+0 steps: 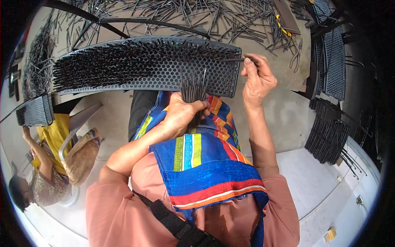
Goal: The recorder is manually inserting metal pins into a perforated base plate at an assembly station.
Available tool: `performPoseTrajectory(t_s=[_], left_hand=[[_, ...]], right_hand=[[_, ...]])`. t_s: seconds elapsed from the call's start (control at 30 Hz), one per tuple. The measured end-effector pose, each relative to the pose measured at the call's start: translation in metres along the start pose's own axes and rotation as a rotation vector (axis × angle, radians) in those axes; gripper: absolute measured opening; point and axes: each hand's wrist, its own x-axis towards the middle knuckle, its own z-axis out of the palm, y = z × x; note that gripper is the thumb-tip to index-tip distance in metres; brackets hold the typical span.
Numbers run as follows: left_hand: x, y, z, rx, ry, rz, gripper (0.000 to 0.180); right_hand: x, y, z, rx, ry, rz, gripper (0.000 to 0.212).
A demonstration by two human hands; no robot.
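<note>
The left hand (pixel 184 111) curls tight round a bunch of dark sticks (pixel 192 89) at the holey panel's (pixel 222 79) near edge — likely to keep them together. The right hand (pixel 258 78) pinches one thin stick (pixel 235 60), fingertips together, by its right edge — likely for control.

A workshop; black rods (pixel 214 22) strew the table (pixel 284 76) behind a perforated panel (pixel 222 76); a co-worker (pixel 49 187) sits nearby.

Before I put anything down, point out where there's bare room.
Bare tabletop shows right of the right hand, nearer than the scattered rods. Bare floor lies between the right forearm and the racked black pieces. Crowded: the tabletop beyond the perforated panel, and the panel's left part, packed with black sticks.
</note>
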Motion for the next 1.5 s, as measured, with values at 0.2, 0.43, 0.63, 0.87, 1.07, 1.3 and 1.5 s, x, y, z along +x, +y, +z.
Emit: performPoseTrajectory(t_s=[0.2,0.43,0.63,0.87,1.07,1.3,1.5], left_hand=[[0.001,0.002,-0.001,0.035,0.002,0.001,0.006],[0.003,0.002,0.001,-0.012,-0.031,-0.013,0.010],[0.002,0.004,0.002,-0.053,-0.027,-0.041,0.009],[0.005,0.003,0.002,-0.074,-0.037,-0.021,0.010],[0.006,0.004,0.003,-0.146,-0.027,-0.037,0.011],[0.002,0.010,0.007,-0.109,-0.109,-0.036,0.015],[0.000,0.006,0.008,0.031,-0.144,-0.049,0.014]], right_hand=[[0.002,0.008,-0.003,-0.039,-0.050,-0.068,0.011],[0.001,0.011,-0.003,-0.084,-0.061,-0.102,0.011],[0.002,0.008,0.003,-0.199,-0.129,-0.094,0.008],[0.005,0.005,0.013,-0.439,-0.181,-0.228,0.012],[0.004,0.003,0.009,-0.671,-0.294,-0.311,0.016],[-0.030,0.004,-0.005,-0.047,-0.465,0.644,0.011],[-0.030,0.002,-0.008,0.196,-0.363,0.780,0.007]])
